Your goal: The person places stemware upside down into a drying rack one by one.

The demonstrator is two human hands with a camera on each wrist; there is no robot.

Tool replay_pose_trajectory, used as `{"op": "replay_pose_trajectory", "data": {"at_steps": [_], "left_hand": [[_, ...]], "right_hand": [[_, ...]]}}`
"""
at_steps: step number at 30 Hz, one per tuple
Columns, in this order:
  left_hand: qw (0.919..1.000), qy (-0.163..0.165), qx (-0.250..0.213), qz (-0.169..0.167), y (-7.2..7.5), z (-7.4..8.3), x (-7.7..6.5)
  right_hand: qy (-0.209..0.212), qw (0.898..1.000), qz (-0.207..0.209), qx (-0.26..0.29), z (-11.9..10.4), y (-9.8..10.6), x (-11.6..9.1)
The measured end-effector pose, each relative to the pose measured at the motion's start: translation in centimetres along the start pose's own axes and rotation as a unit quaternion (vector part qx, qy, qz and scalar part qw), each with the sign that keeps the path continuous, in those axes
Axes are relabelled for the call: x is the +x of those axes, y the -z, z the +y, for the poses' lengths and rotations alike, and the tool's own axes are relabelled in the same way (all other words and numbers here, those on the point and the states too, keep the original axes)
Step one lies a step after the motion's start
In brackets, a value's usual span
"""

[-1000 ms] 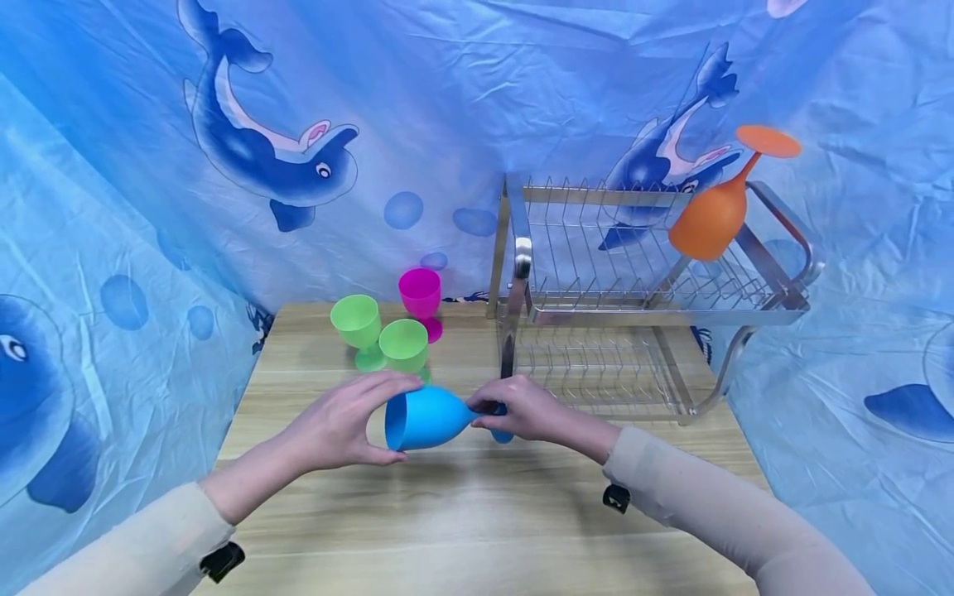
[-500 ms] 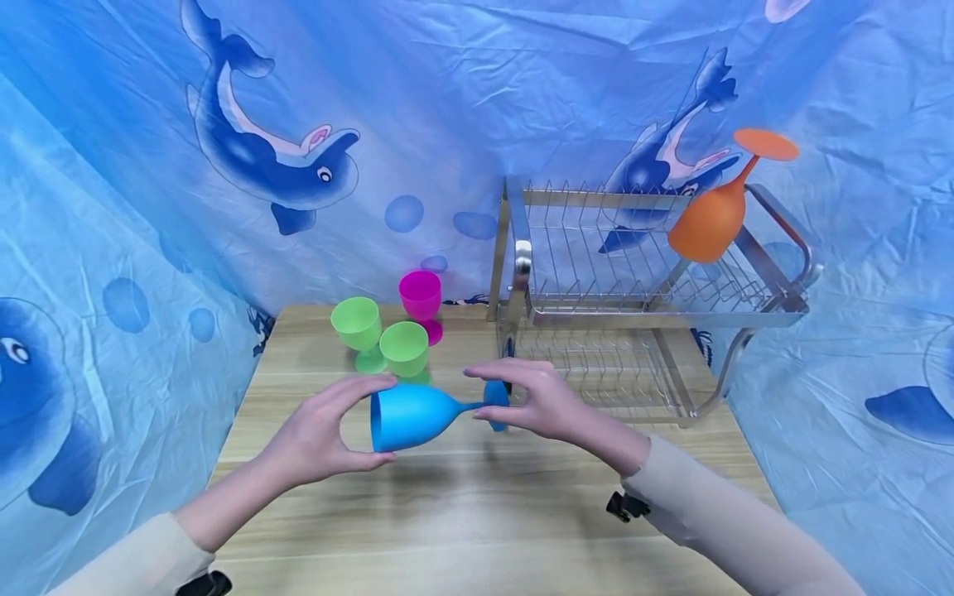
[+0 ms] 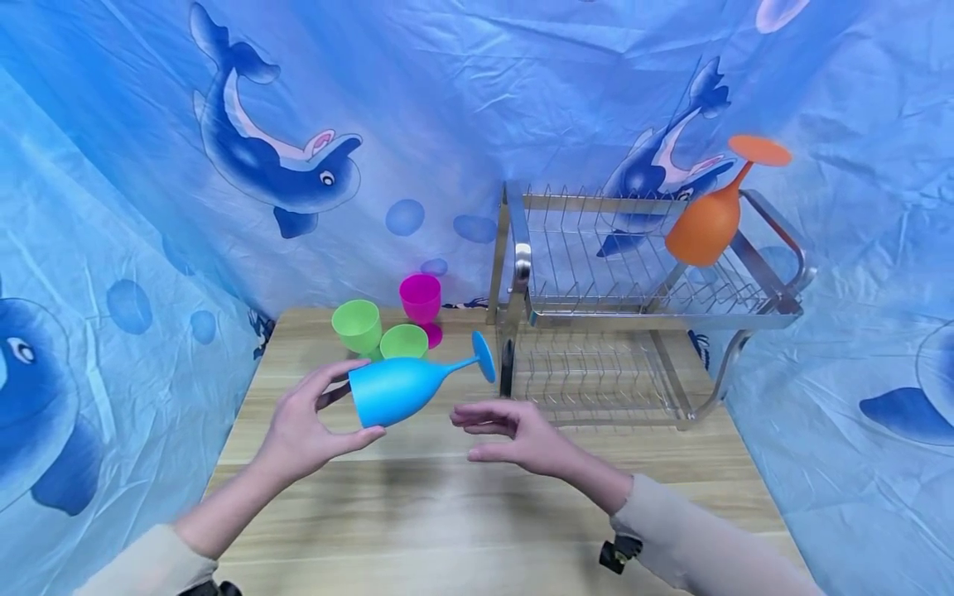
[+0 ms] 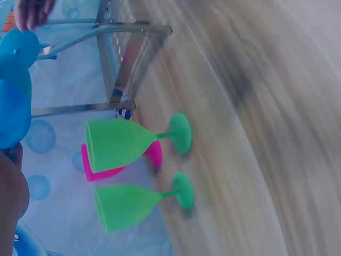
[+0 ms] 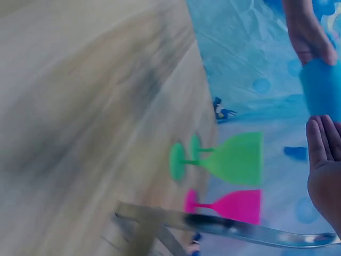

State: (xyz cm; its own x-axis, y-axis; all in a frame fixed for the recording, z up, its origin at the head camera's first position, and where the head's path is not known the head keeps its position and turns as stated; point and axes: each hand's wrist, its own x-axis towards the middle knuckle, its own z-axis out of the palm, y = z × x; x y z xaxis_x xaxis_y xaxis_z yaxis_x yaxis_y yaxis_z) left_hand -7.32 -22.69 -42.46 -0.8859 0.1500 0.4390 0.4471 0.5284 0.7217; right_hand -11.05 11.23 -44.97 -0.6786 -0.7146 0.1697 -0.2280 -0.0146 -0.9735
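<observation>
My left hand [image 3: 301, 426] grips a blue plastic goblet [image 3: 395, 391] round its bowl near the rim, thumb below and fingers above. The goblet is tipped on its side in the air, its foot pointing right and slightly up. Just below and right of its stem, my right hand [image 3: 522, 439] holds nothing, its fingers extended and apart from the goblet. Behind stand two green goblets [image 4: 120, 144] and a pink goblet [image 3: 421, 298], upright on the table. In the head view the blue goblet partly covers the nearer green one.
A two-tier metal dish rack [image 3: 663, 319] stands at the right back of the wooden table [image 3: 447, 530]. An orange goblet [image 3: 704, 228] leans upside down on its upper tier, at the right end. A blue dolphin-print curtain [image 3: 447, 99] hangs round the table.
My right hand has let go of the goblet's stem and dropped slightly. My left hand has moved the blue goblet left and tilted its foot upward.
</observation>
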Motion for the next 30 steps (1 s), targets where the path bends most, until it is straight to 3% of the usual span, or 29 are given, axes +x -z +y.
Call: {"op": "replay_pose_trajectory", "data": {"at_steps": [5,11,16,20,25,30], "left_hand": [[0.9972,0.058,-0.045,0.016,-0.6,0.1,-0.5],[0.9912,0.090,-0.093,0.027,-1.1,-0.1,-1.1],[0.9844,0.116,-0.131,0.013,-1.7,-0.2,-1.1],[0.9804,0.130,-0.148,0.001,-1.9,-0.3,-1.2],[0.9775,0.139,-0.158,-0.010,-1.9,-0.5,-1.3],[0.9724,0.143,-0.183,-0.020,-2.2,-0.6,-1.2]], "right_hand": [[-0.019,0.992,0.038,0.117,1.5,-1.1,2.4],[-0.020,0.978,0.092,0.188,2.3,-2.4,4.9],[-0.028,0.973,0.095,0.207,2.3,-2.7,6.3],[-0.008,0.974,0.085,0.210,2.3,-2.5,7.0],[0.015,0.976,0.074,0.206,2.1,-2.4,7.4],[0.006,0.979,0.069,0.190,1.8,-2.2,7.3]]}}
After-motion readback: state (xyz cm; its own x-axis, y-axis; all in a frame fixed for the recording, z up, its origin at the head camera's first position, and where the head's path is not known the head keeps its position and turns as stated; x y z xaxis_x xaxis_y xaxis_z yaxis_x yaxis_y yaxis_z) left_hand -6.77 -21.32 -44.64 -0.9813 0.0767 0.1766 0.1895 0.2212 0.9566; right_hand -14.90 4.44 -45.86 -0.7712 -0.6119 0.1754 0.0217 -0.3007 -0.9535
